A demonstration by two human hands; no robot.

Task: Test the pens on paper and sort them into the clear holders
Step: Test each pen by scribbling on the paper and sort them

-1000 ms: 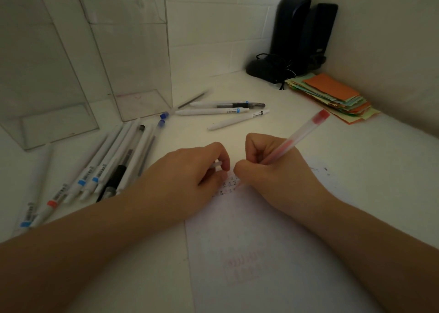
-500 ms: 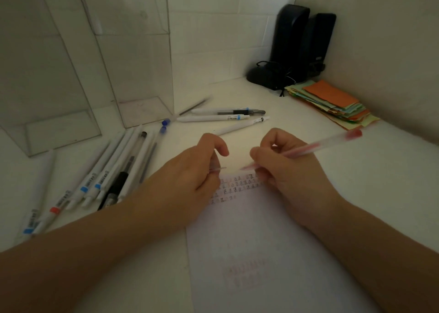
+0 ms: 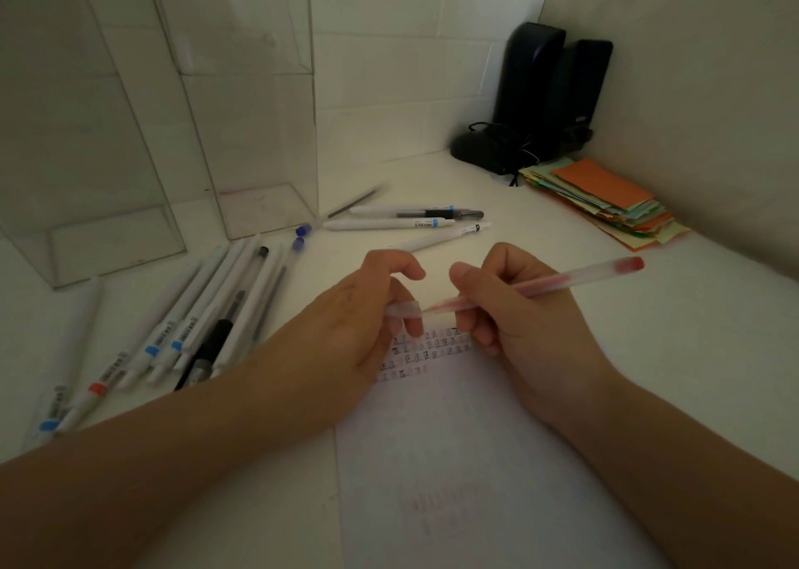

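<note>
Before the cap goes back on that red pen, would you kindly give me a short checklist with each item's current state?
1. Right hand holds the red pen: ok.
2. Left hand holds the cap: ok.
3. Cap lined up with the pen tip: ok, a small gap remains.
4. Test marks on the paper: ok.
5. Clear holders within reach: ok.
6. Pen writes well: cannot tell.

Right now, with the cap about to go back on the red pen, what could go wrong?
1. The left hand holds the cap just short of the red pen tip; misalignment could ink the fingers.
2. Both hands hover over the paper; a dip could smear the test marks.
</note>
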